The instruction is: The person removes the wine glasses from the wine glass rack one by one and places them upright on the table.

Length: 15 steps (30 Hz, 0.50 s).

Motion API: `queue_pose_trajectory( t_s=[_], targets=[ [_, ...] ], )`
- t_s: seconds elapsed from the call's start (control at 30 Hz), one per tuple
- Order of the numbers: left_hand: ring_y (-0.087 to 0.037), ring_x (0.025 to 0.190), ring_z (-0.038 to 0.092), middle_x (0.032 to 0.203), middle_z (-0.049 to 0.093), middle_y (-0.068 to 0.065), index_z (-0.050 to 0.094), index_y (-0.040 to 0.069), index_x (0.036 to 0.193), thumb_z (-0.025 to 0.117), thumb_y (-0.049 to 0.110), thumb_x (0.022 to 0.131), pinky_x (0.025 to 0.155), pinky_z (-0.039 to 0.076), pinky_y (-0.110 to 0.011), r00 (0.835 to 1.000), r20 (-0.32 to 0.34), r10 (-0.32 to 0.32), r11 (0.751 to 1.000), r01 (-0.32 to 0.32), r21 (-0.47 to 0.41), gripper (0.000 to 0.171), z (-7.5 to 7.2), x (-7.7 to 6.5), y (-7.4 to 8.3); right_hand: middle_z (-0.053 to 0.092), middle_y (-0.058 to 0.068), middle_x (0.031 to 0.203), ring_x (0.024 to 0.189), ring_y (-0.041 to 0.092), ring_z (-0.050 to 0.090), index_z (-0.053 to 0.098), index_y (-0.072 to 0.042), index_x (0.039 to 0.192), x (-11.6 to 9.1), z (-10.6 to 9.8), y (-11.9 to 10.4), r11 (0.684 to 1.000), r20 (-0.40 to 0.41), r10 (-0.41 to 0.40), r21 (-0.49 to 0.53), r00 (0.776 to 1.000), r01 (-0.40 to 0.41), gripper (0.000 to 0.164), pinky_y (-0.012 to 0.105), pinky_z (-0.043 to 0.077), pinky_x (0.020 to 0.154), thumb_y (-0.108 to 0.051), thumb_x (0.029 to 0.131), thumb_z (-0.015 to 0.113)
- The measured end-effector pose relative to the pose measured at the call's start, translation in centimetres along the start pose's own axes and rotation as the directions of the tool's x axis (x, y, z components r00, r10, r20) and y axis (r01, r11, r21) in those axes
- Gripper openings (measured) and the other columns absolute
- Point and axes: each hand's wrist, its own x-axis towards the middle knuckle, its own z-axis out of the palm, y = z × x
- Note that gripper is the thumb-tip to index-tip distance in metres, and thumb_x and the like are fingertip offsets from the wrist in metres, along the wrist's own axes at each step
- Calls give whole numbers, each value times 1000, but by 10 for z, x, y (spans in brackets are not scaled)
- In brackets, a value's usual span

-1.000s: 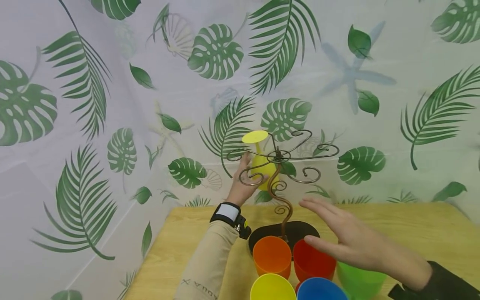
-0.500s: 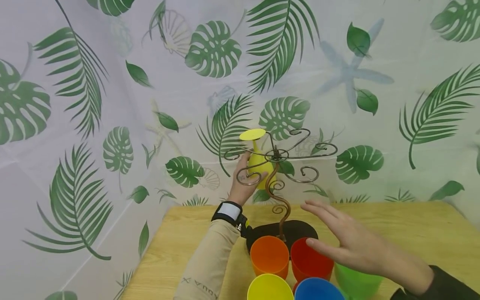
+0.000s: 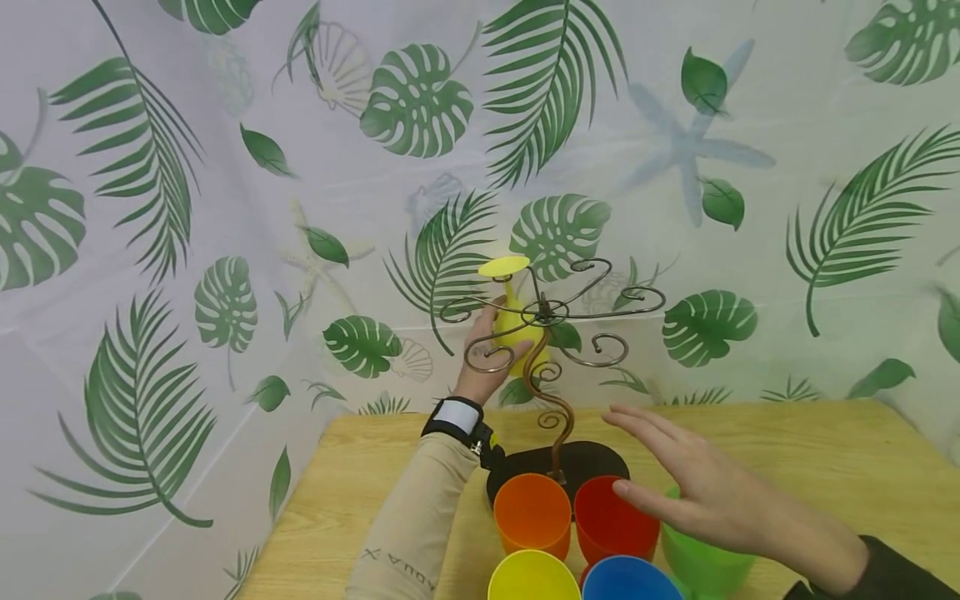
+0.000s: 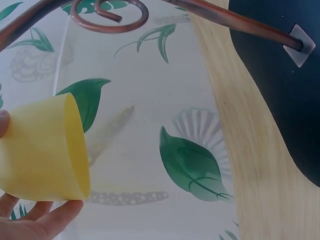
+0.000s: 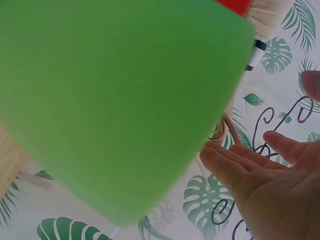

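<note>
My left hand (image 3: 478, 385) grips a yellow plastic goblet (image 3: 510, 323), held upside down with its flat foot on top. The goblet is at the left arms of a copper-coloured metal scroll rack (image 3: 566, 414), its foot above them. Whether it touches them I cannot tell. In the left wrist view the fingers hold the yellow bowl (image 4: 40, 150), its rim facing down. My right hand (image 3: 697, 487) hovers with fingers extended above a red cup (image 3: 615, 521) and a green cup (image 3: 705, 558), holding nothing. In the right wrist view, the green cup (image 5: 115, 100) hides much.
An orange cup (image 3: 532, 515), a yellow cup (image 3: 534, 577) and a blue cup (image 3: 632, 581) stand mouth up in front of the rack's black base (image 3: 596, 463). The wooden table (image 3: 817, 450) meets a leaf-patterned wall sheet (image 3: 780, 242) at its back edge.
The goblet in my left hand has shifted slightly up and right relative to the rack. The head view has drifted a little, sliding the scene left. My right hand stays extended.
</note>
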Motion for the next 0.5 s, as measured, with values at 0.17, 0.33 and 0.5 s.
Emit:
queue_pose_trajectory(
  t_s=[0.17, 0.33, 0.5],
  targets=[
    [-31, 129, 58, 146, 53, -17, 36, 7, 156, 77, 17, 92, 100, 54, -44, 1000, 1, 24, 1000, -24, 6, 77, 2, 1, 5, 54, 9, 150, 130, 38, 56, 49, -19, 150, -1, 0, 2, 1000, -5, -18, -5, 1000, 18, 60, 68, 51, 93, -37, 97, 69],
    [-32, 135, 54, 149, 52, -18, 38, 7, 155, 78, 15, 91, 104, 51, -47, 999, -4, 49, 996, -49, 73, 76, 4, 2, 7, 54, 8, 150, 130, 37, 57, 49, -20, 150, -3, 0, 3, 1000, -3, -7, 14, 1000, 7, 59, 69, 51, 92, -37, 97, 69],
    [-30, 133, 56, 148, 52, -16, 38, 11, 155, 78, 17, 91, 102, 53, -45, 998, -2, 60, 994, -60, 92, 75, 9, 4, -3, 54, 7, 150, 130, 37, 57, 49, -20, 151, -7, 0, 6, 1000, -4, 0, 22, 1000, 0, 59, 70, 51, 91, -37, 97, 68]
  ],
)
